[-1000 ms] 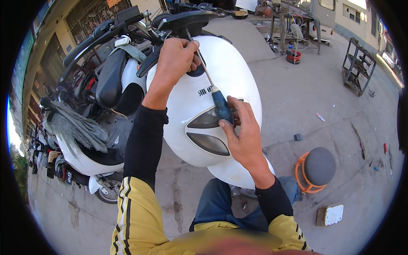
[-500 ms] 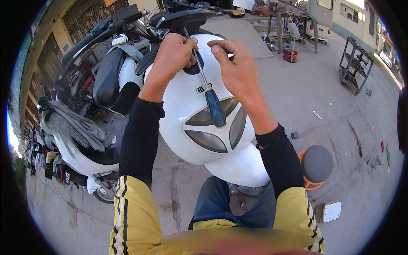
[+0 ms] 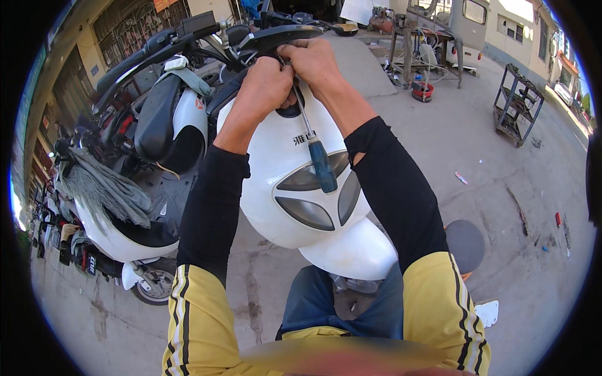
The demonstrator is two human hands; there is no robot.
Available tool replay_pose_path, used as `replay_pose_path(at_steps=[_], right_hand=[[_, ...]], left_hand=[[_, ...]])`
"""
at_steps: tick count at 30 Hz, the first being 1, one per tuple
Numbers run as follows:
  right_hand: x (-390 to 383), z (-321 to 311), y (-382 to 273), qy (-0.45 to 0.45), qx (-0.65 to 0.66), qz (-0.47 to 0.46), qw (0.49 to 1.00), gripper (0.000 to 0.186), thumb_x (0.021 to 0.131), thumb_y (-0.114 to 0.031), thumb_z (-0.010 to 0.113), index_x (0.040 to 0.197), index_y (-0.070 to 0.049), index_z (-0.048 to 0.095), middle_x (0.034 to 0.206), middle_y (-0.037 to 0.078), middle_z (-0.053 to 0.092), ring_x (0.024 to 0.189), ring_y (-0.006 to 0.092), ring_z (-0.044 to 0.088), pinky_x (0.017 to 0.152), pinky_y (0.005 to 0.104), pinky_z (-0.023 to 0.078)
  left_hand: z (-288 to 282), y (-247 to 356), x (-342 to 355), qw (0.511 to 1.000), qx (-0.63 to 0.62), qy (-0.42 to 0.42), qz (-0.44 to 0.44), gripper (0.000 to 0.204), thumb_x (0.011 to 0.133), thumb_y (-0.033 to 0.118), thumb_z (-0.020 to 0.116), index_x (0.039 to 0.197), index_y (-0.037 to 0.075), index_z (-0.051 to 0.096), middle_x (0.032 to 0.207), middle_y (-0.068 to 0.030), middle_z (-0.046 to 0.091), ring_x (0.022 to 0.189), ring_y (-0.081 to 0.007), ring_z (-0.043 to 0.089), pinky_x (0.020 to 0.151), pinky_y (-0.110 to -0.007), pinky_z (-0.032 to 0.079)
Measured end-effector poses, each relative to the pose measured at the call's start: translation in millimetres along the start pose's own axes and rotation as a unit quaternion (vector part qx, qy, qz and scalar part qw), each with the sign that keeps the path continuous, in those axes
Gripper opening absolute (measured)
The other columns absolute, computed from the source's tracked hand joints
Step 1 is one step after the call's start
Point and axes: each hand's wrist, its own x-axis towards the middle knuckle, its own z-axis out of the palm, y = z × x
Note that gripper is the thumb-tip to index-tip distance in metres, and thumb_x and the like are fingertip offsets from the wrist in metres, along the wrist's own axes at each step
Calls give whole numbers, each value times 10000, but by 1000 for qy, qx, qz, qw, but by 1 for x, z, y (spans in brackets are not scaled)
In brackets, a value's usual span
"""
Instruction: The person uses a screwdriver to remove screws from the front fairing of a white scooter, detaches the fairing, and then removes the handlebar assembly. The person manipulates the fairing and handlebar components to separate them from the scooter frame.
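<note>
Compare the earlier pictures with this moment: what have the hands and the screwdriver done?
The bare right hand has left the handle of the blue-handled metal screwdriver and moved up the picture, to beside the bare left hand. The left hand stays closed at the metal shaft; the screwdriver still slants across the scooter's rounded white front.

Scooters [image 3: 263, 216], a screwdriver [image 3: 323, 168] and a cluttered workbench [image 3: 439, 35] show an outdoor repair yard [image 3: 433, 147].
</note>
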Motion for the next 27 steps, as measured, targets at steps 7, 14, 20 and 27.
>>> replay_pose_path(at_steps=[7,14,20,27], right_hand=[[-3,11,-4,56,1,-29,998,247,893,-114,766,1045,79,793,907,127,768,773,183,680,697,334,543],[-18,16,-6,103,-75,-37,991,307,933,-223,768,1118,19,809,964,113,794,870,195,708,864,345,535],[-23,26,-5,165,-58,-51,983,331,917,-264,778,1073,26,815,902,106,786,845,186,704,829,330,541],[-16,28,7,180,-40,-59,981,299,881,-309,798,1003,-37,828,922,94,794,898,247,729,866,367,540]], left_hand=[[0,2,-20,998,-49,-15,-35,401,1068,250,524,829,-17,703,617,-88,663,482,-137,587,468,-278,431],[6,-6,-69,993,-95,-12,-62,393,1079,244,517,873,-33,705,611,-77,648,453,-103,531,447,-262,394],[10,-19,-85,985,-162,-7,-66,387,1096,261,525,887,-23,683,603,-63,632,449,-84,519,438,-245,379],[13,-22,-85,984,-172,6,-54,404,1069,241,539,855,-66,692,573,-92,636,440,-121,551,467,-288,452]])
